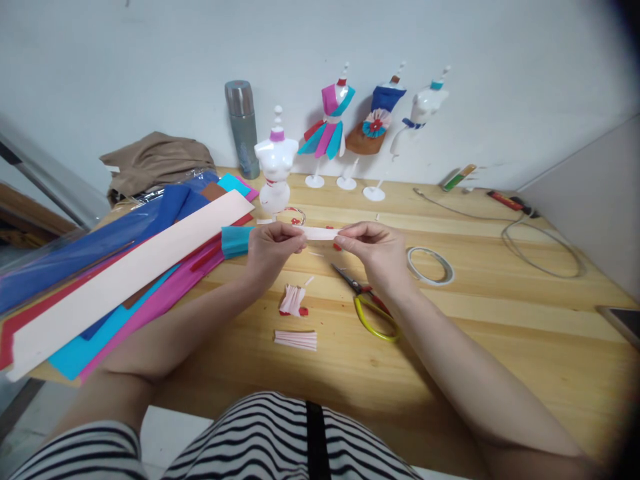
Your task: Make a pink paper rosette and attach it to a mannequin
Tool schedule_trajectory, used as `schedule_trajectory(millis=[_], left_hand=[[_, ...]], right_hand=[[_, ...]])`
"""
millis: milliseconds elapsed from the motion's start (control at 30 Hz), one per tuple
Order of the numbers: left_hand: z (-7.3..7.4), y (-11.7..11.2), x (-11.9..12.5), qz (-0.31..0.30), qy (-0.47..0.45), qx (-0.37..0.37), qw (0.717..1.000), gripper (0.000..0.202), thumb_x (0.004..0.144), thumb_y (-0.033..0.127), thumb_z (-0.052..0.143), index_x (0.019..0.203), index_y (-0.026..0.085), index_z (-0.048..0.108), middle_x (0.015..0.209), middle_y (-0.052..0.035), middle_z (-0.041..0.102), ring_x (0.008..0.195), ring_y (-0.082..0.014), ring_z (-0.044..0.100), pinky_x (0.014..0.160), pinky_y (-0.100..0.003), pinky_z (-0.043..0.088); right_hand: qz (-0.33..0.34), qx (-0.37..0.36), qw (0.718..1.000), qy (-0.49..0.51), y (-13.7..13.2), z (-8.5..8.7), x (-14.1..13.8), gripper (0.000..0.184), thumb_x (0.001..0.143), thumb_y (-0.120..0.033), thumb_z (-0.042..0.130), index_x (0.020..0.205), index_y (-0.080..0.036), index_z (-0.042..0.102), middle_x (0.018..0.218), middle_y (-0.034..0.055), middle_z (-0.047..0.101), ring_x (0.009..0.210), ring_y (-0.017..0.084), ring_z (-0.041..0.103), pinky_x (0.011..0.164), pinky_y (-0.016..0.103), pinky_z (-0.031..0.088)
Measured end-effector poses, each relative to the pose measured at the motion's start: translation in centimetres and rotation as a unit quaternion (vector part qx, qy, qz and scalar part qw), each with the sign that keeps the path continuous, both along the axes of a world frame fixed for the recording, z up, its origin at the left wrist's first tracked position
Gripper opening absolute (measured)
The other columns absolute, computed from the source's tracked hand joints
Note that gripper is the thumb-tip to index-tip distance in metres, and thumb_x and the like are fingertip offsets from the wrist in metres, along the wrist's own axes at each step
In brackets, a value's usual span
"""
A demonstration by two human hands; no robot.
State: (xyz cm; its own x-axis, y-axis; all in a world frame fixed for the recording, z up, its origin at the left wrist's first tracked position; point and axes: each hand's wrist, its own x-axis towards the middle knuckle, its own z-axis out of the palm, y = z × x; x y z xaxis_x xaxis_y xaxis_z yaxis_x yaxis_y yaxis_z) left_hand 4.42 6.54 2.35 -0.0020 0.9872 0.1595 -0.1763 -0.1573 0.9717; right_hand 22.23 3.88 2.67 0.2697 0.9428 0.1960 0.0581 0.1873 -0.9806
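Left hand [275, 250] and right hand [383, 250] are each pinching, thumb to finger, one end of a narrow pale-pink flat strip [319, 233], material unclear. Strip is spanning the gap between them, beyond and left of the yellow-and-red-handled metal scissors [357, 287] on the pale wooden bench [240, 360]. Fingertips are covering the strip's ends; right arm is partly hiding the scissors' handles. Pleated pale-pink rectangular piece [295, 340] is lying left of the scissors. Small red bits behind the strip are staying unidentifiable.
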Motion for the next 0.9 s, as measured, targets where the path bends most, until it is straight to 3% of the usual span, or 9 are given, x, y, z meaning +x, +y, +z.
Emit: schedule_trajectory(millis=[367, 600, 900], left_hand=[[0.2, 0.0, 0.1, 0.002, 0.004, -0.009, 1.000, 0.009, 0.059, 0.015, 0.076, 0.057, 0.017, 0.067, 0.054, 0.0016, 0.066, 0.047, -0.0095, 0.058, 0.050, -0.023, 0.050], [0.0, 0.0, -0.2, -0.015, 0.032, 0.039, 0.999, 0.006, 0.063, 0.016, 0.075, 0.062, 0.016, 0.069, 0.051, 0.0022, 0.064, 0.047, -0.0082, 0.056, 0.047, -0.020, 0.046], [-0.3, 0.1, -0.6, 0.004, 0.105, 0.101, 0.989, 0.009, 0.071, 0.013, 0.070, 0.073, 0.020, 0.076, 0.064, 0.0009, 0.069, 0.054, -0.0087, 0.056, 0.052, -0.022, 0.045]], right_hand=[[0.000, -0.008, 1.000, 0.014, -0.1, -0.2, -0.1, 0.019, 0.056, -0.028, 0.085, 0.058, -0.023, 0.067, 0.065, 0.0004, 0.070, 0.061, 0.017, 0.063, 0.063, 0.033, 0.053], [0.025, 0.019, 0.999, -0.006, 0.0, -0.2, -0.1, 0.013, 0.061, -0.025, 0.079, 0.065, -0.023, 0.066, 0.060, -0.0019, 0.064, 0.054, 0.014, 0.054, 0.056, 0.031, 0.046], [0.016, 0.051, 0.996, -0.072, -0.1, -0.9, -0.3, 0.009, 0.070, -0.032, 0.075, 0.075, -0.026, 0.072, 0.074, 0.0018, 0.070, 0.062, 0.017, 0.057, 0.061, 0.033, 0.047]])
